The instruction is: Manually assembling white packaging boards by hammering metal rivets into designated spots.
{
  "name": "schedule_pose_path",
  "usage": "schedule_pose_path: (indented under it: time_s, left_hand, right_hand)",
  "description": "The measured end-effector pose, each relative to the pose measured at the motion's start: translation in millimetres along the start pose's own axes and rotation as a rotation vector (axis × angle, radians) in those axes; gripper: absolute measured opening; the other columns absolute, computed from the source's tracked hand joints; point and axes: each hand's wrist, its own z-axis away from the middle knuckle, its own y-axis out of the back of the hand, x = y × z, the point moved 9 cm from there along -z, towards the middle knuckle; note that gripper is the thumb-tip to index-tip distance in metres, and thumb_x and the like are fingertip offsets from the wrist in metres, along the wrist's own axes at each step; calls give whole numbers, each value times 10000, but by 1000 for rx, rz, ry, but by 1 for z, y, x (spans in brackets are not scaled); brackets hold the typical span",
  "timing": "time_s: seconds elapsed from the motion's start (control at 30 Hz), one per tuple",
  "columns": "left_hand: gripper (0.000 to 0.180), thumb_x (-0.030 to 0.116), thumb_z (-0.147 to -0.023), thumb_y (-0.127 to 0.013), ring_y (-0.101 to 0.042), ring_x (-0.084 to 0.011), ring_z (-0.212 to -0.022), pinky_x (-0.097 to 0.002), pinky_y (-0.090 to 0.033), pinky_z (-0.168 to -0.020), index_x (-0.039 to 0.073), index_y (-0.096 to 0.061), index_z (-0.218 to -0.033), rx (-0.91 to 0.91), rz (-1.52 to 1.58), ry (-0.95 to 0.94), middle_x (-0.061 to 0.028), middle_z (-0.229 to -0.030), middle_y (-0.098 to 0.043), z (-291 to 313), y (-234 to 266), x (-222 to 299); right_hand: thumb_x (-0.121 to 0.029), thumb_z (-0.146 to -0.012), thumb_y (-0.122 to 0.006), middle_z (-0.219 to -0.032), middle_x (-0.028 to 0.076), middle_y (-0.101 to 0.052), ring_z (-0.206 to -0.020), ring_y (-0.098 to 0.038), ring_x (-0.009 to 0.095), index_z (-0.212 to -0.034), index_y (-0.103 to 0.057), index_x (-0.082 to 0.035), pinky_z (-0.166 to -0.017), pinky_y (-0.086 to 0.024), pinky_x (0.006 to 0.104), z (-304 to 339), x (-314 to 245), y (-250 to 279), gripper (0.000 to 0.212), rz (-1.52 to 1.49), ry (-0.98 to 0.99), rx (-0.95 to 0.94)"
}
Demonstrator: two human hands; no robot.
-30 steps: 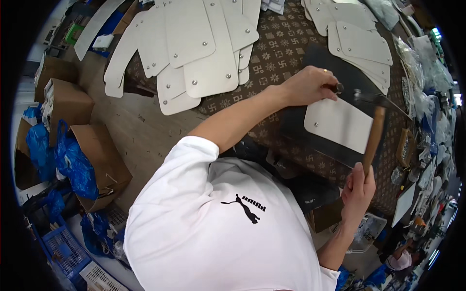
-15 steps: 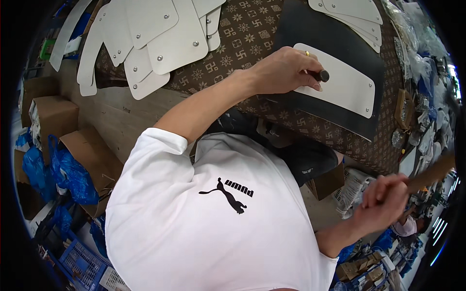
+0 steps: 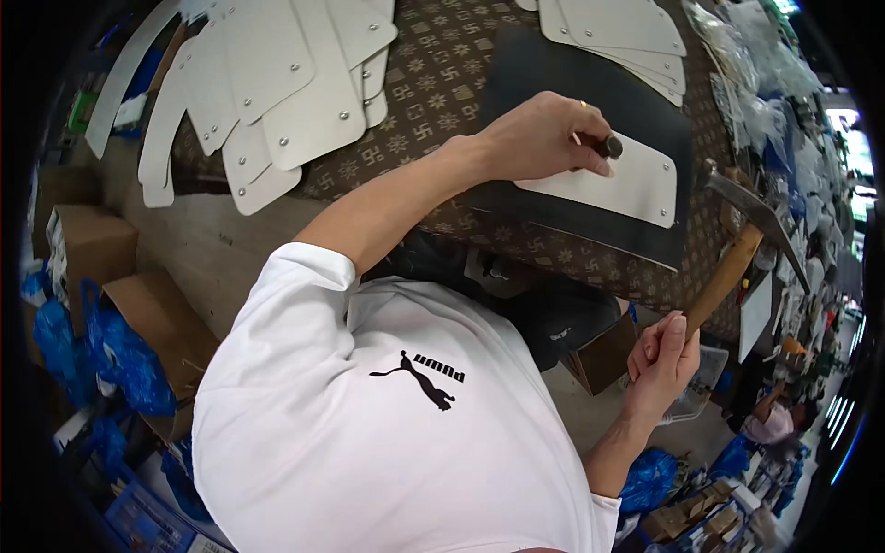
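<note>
My left hand [image 3: 550, 138] is closed around a short dark metal punch [image 3: 614, 146], whose round end shows above the fingers. The punch is held over a white curved panel [image 3: 636, 184] with metal studs at its right corners; the hand hides the panel's left part. Under the panel lies a black rubber-like mat [image 3: 525, 69]. At the right, off the table's near edge, my right hand [image 3: 666, 358] grips a hammer [image 3: 728, 269] by its wooden handle. The hammer's metal head is raised, to the right of the mat and apart from the punch.
White studded panels [image 3: 318, 88] overlap in a pile at the far left of the patterned tablecloth [image 3: 433, 83]. Another fanned stack [image 3: 627, 37] sits at the far right. Cardboard boxes [image 3: 161, 318] and blue plastic bags [image 3: 129, 355] stand on the floor at left. A person [image 3: 772, 424] is visible farther right.
My right hand has moved up and inward, bringing the hammer head into sight. The left hand keeps the punch at the panel. The whole view has shifted slightly, so the table items appear farther left.
</note>
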Motion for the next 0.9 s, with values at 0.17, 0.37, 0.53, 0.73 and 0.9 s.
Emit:
schedule_pose_path:
  time_s: [0.17,0.37,0.53,0.73,0.9]
  left_hand:
    - [223,147,-871,-796,-676,-143,-784,-282,-539,-751,-11,-747,-1021,18,113,8,-75,-878,-738,-86,-55,-7]
    - [230,154,-871,-797,-678,-128,-805,-281,-537,-793,3,-754,-1040,-76,74,53,-88,-894,-757,-146,-116,-40]
    - [238,169,-882,-787,-677,-123,-815,-284,-536,-806,10,-758,-1057,-114,-22,113,-73,-899,-760,-153,-130,-58]
    - [245,183,-890,-784,-674,-111,-810,-274,-535,-804,19,-760,-1070,-132,-25,103,-64,-896,-760,-156,-136,-60]
    - [261,189,-890,-787,-670,-97,-812,-268,-535,-800,13,-754,-1080,-88,-29,83,-61,-882,-755,-143,-132,-60]
  right_hand:
    - [-338,-1094,-504,-624,-43,-402,-424,-268,20,-897,-476,-107,-375,-203,210,-3,8,21,304,-322,-40,101]
    - [-338,-1092,-510,-629,-38,-416,-427,-279,18,-891,-479,-104,-374,-203,209,-3,42,53,310,-327,-119,206]
    - [-347,-1081,-535,-628,-34,-428,-423,-291,21,-891,-481,-98,-373,-204,209,-23,57,72,319,-254,-145,260]
    - [-342,-1078,-532,-632,-30,-437,-479,-377,34,-985,-559,-101,-405,-265,193,-59,-84,140,260,-312,552,213]
    - [-326,-1073,-539,-631,-27,-458,-511,-411,58,-929,-563,-88,-462,-329,242,-93,-80,97,280,-92,568,179]
